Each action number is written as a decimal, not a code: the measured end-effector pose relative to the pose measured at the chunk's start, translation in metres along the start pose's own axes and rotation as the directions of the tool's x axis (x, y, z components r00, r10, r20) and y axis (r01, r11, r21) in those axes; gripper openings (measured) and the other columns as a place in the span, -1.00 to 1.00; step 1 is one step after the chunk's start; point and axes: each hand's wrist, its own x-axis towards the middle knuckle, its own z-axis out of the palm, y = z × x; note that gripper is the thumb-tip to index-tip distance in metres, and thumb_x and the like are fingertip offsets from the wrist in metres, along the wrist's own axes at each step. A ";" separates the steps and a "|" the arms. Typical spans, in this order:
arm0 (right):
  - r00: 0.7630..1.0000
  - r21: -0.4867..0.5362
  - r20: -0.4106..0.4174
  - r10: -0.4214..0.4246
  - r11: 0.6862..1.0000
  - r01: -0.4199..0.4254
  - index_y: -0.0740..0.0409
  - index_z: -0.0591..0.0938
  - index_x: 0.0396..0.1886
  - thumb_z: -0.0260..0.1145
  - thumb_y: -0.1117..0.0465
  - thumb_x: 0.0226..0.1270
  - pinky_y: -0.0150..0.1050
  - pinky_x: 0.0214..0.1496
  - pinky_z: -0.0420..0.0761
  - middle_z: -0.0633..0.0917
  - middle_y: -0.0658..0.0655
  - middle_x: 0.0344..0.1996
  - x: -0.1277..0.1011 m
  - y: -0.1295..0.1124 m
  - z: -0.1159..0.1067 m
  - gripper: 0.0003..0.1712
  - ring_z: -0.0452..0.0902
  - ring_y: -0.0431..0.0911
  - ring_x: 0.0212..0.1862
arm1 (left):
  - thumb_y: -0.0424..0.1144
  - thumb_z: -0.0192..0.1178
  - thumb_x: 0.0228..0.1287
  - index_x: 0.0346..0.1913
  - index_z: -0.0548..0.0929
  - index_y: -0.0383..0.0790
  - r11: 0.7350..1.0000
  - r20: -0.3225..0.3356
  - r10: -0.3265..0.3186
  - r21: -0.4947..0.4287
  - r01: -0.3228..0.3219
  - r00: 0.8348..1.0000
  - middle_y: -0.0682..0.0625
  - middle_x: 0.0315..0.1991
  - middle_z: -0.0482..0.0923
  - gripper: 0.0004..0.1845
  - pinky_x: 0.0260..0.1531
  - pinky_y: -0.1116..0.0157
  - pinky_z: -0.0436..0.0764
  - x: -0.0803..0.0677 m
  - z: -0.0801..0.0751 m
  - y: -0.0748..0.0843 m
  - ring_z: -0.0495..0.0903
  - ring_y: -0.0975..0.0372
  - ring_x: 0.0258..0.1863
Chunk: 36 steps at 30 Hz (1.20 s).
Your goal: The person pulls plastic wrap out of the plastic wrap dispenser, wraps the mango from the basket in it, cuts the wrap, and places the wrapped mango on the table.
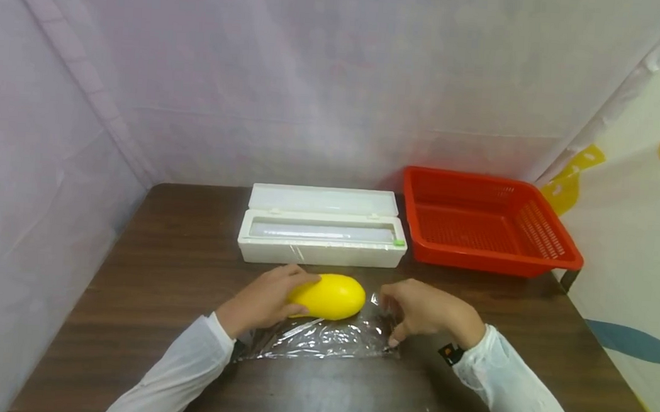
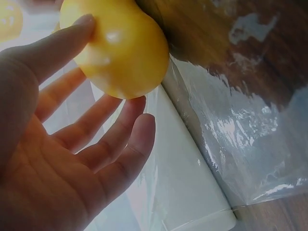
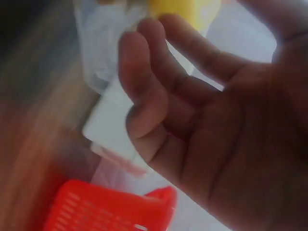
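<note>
My left hand (image 1: pixel 264 298) holds the left end of a smooth yellow gourd-shaped object (image 1: pixel 337 296), thumb on the near side and fingers on the far side. In the left wrist view, the thumb lies along the yellow object (image 2: pixel 127 53) and two fingertips meet its rounded end. Beneath it, a sheet of clear plastic wrap (image 1: pixel 333 340) spreads wrinkled over the table. My right hand (image 1: pixel 428 310) hovers by the sheet's right edge, fingers loosely bent. In the right wrist view, nothing shows in the right hand's bent fingers (image 3: pixel 134 60).
Behind the hands stands a white wrap dispenser box (image 1: pixel 322 254), its lid (image 1: pixel 323 199) raised, a roll (image 1: pixel 323 232) inside and a green slider (image 1: pixel 398 242) at the right. A red plastic basket (image 1: pixel 491 261) sits at the back right of the brown wooden table (image 1: pixel 157 252). White sheeting hangs around it.
</note>
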 end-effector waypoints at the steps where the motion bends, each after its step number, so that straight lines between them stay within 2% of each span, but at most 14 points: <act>1: 1.000 0.009 0.029 -0.001 1.000 0.001 0.00 0.63 -0.17 0.75 0.08 -0.24 -0.31 -0.32 0.56 0.65 -0.05 -0.43 -0.003 0.000 0.003 -0.40 0.52 -0.20 -0.40 | -0.07 0.42 0.23 0.38 0.51 -0.08 1.000 0.000 -0.002 0.001 0.002 1.000 -0.04 0.18 0.57 -0.34 0.23 0.05 0.56 0.000 0.000 0.000 0.57 0.09 0.13; 5: 0.998 -0.019 0.066 -0.011 1.000 0.012 -0.04 0.63 -0.30 0.74 0.19 -0.31 -0.35 -0.37 0.52 0.61 -0.09 -0.51 -0.005 0.002 0.017 -0.47 0.46 -0.26 -0.46 | -0.06 0.42 0.24 0.39 0.50 -0.06 1.000 0.010 -0.008 0.008 0.008 1.000 -0.02 0.19 0.56 -0.34 0.24 0.05 0.55 0.000 0.000 -0.001 0.56 0.10 0.14; 10: 0.999 -0.086 0.043 -0.031 0.996 0.035 -0.07 0.64 -0.48 0.70 0.27 -0.21 -0.40 -0.44 0.52 0.57 -0.19 -0.62 0.002 0.006 0.027 -0.63 0.44 -0.29 -0.54 | -0.04 0.40 0.26 0.40 0.49 -0.02 1.000 0.021 -0.030 0.003 0.030 0.999 -0.01 0.21 0.55 -0.34 0.26 0.04 0.54 0.001 -0.001 -0.001 0.55 0.09 0.16; 16: 0.997 -0.084 0.053 -0.053 0.995 0.057 -0.08 0.66 -0.55 0.65 0.30 -0.10 -0.39 -0.43 0.53 0.56 -0.21 -0.64 0.005 0.007 0.028 -0.70 0.45 -0.28 -0.54 | -0.05 0.39 0.27 0.42 0.48 0.02 0.998 0.037 -0.062 -0.009 0.062 0.997 0.00 0.23 0.54 -0.34 0.27 0.03 0.54 0.001 -0.001 0.000 0.55 0.10 0.19; 22: 0.995 -0.093 0.039 -0.089 0.991 0.092 -0.09 0.66 -0.58 0.60 0.34 -0.04 -0.40 -0.43 0.51 0.56 -0.22 -0.63 0.004 0.008 0.030 -0.72 0.43 -0.30 -0.54 | -0.06 0.40 0.26 0.42 0.47 -0.01 0.999 0.026 -0.047 -0.005 0.047 0.999 -0.02 0.23 0.55 -0.33 0.28 0.03 0.53 0.000 0.001 -0.001 0.55 0.09 0.19; 28: 0.992 -0.117 0.014 -0.122 0.985 0.123 -0.11 0.71 -0.54 0.48 0.38 0.05 -0.40 -0.36 0.57 0.61 -0.25 -0.57 0.000 -0.002 0.020 -0.75 0.46 -0.33 -0.49 | -0.07 0.39 0.27 0.42 0.47 -0.04 0.999 0.029 -0.041 -0.011 0.041 0.999 -0.04 0.23 0.55 -0.34 0.27 0.03 0.54 -0.001 0.001 -0.002 0.55 0.07 0.19; 32: 0.988 -0.128 -0.048 -0.148 0.982 0.141 -0.10 0.74 -0.48 0.41 0.40 0.10 -0.38 -0.31 0.62 0.65 -0.26 -0.51 -0.004 -0.017 0.003 -0.76 0.50 -0.34 -0.44 | -0.07 0.39 0.28 0.41 0.48 -0.07 1.000 0.021 -0.024 -0.002 0.024 0.999 -0.05 0.22 0.55 -0.35 0.26 0.05 0.55 0.000 0.001 -0.002 0.55 0.08 0.17; 36: 0.976 -0.154 -0.116 -0.182 0.975 0.163 -0.09 0.75 -0.45 0.44 0.40 0.13 -0.36 -0.27 0.62 0.64 -0.23 -0.49 -0.003 -0.030 -0.013 -0.76 0.50 -0.30 -0.40 | -0.08 0.39 0.27 0.42 0.48 -0.08 1.000 0.015 -0.009 0.004 0.009 1.000 -0.06 0.22 0.56 -0.34 0.26 0.05 0.54 0.000 0.001 -0.002 0.55 0.07 0.16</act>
